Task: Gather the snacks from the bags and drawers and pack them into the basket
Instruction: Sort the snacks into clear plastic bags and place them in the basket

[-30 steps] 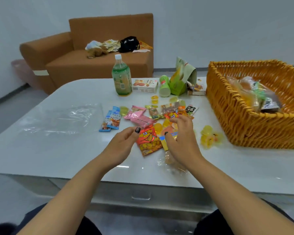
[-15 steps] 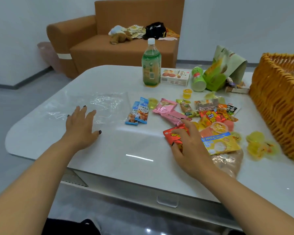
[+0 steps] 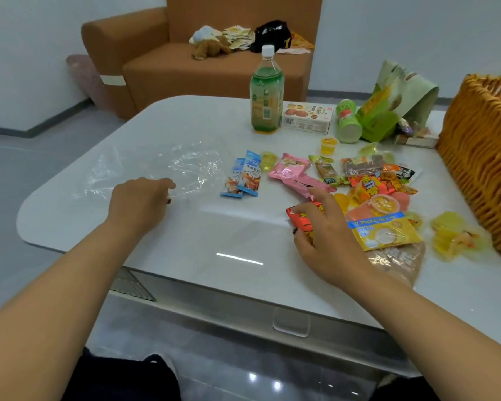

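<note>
The left hand (image 3: 139, 199) rests on the white table (image 3: 185, 233) at the near edge of a crumpled clear plastic bag (image 3: 162, 166). Its grip is curled, fingertips bent down onto the plastic; whether they pinch the film or only touch it cannot be told.

At the bag's 3 o'clock lie two blue sachets (image 3: 245, 176), overlapping each other. Beyond them, toward 12 o'clock, a green drink bottle (image 3: 266, 94) stands upright, with a flat egg-printed box (image 3: 307, 117) touching its right side.

Next come two pink packets (image 3: 289, 169), then the main heap of snacks. The right hand (image 3: 327, 235) lies on the heap's left edge. Its grip is half open: the fingers spread and slightly bent over a red packet (image 3: 300, 219), thumb at the packet's near end, forefinger reaching toward the pink ones. It touches the red packet, but a firm hold cannot be made out.

At the hand's 3 o'clock sits a yellow and blue pouch (image 3: 385, 233), with a clear bag of brownish snacks (image 3: 399, 261) just nearer. Farther back a green cup (image 3: 349, 121) lies tipped beside a green paper bag (image 3: 394, 102).

Loose yellow jelly cups (image 3: 449, 230) lie just beside the wicker basket (image 3: 480, 169), which stands at the table's right edge, partly cut off.
</note>
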`<state>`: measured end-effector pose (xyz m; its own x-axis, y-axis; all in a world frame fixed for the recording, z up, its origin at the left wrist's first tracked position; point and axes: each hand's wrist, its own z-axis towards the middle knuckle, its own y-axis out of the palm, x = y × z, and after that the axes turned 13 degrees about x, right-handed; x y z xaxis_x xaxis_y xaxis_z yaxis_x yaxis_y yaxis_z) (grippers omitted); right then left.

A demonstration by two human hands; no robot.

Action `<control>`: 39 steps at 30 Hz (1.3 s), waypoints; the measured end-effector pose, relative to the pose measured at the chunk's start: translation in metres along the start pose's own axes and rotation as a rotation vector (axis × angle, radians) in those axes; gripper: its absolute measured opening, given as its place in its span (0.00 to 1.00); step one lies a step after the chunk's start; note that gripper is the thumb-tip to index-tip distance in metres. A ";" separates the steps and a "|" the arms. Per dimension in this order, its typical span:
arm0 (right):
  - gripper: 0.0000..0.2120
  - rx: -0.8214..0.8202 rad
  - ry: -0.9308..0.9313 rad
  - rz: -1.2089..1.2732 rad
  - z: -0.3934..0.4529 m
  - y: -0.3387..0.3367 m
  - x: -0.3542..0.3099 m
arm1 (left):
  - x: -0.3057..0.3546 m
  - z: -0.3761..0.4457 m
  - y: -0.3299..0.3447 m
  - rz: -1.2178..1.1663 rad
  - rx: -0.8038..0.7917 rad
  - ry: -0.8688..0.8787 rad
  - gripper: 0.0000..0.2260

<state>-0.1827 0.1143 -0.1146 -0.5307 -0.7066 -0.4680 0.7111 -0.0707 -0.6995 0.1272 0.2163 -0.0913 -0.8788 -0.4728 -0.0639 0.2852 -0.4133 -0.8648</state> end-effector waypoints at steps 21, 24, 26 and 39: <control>0.14 -0.210 1.248 0.972 0.033 -0.087 0.004 | 0.090 -0.042 -0.077 -0.506 0.417 0.491 0.08; 0.06 -0.280 1.218 0.974 0.031 -0.085 0.004 | 0.089 -0.045 -0.071 -0.547 0.338 0.481 0.12; 0.06 -0.302 1.207 0.946 0.031 -0.082 0.001 | 0.090 -0.047 -0.067 -0.557 0.308 0.493 0.10; 0.08 -0.386 1.081 0.496 0.049 -0.064 0.013 | 0.099 -0.059 -0.055 -0.510 0.170 0.532 0.23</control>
<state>-0.2126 0.0746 -0.0494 -0.4811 0.3543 -0.8019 0.8580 0.3780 -0.3477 0.0021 0.2385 -0.0799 -0.9714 0.2313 0.0545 -0.1894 -0.6151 -0.7654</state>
